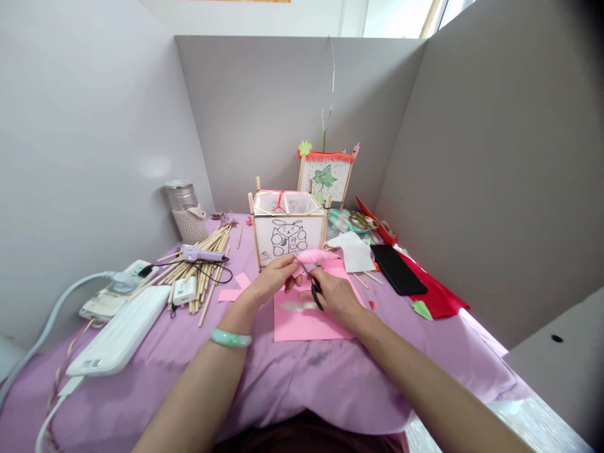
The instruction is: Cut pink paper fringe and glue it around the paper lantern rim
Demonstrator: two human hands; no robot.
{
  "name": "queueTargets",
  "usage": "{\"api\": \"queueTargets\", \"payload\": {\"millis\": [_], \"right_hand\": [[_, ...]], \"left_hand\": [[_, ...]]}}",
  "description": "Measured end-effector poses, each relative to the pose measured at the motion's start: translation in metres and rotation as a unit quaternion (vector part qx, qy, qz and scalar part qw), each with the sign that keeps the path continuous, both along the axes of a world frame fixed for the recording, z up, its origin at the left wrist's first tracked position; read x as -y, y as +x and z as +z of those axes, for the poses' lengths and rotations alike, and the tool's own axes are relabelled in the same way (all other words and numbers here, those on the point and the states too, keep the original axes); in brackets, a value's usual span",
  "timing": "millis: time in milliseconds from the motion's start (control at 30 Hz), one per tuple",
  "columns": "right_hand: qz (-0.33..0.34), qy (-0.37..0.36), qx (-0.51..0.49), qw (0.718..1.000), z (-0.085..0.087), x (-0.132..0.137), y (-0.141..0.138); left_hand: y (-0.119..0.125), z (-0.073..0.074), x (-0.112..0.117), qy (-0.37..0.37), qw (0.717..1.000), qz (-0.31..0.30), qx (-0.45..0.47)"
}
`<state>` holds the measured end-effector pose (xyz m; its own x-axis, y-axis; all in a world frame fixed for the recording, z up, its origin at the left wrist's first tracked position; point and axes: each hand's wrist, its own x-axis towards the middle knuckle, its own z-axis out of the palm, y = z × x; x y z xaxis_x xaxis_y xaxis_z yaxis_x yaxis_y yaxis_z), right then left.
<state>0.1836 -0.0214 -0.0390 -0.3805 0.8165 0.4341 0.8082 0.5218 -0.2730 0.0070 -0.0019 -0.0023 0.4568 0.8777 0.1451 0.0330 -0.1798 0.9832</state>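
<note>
Pink strip (pixel 317 255) is held just above a pink sheet (pixel 306 324), in front of a lantern (pixel 287 234). Scissors (pixel 312 286) meet the strip's near edge. The sheet lies on a bench (pixel 283 377) covered with purple cloth; grey partitions (pixel 283 113) enclose three sides. On the left hand (pixel 272 280), fingers pinch the strip's left end. On the right hand (pixel 336 296), fingers are closed around the black scissors handles, blades pointing up-left.

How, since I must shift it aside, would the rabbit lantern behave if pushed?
The rabbit lantern is probably light: thin wooden sticks and paper panels. Its paper sides likely dent or tear easily. On the purple cloth it may drag rather than slide.
</note>
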Motion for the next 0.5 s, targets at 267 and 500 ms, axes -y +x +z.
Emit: {"api": "queueTargets", "payload": {"millis": [267, 500], "right_hand": [[0.012, -0.003, 0.020, 1.000, 0.0016, 0.0021, 0.0010], [0.003, 0.003, 0.024, 1.000, -0.0009, 0.0017, -0.0009]], "left_hand": [[0.0007, -0.0011, -0.0017, 0.004, 0.999, 0.041, 0.021], [0.0011, -0.0004, -0.0002, 0.000, 0.999, 0.039, 0.027]]}}
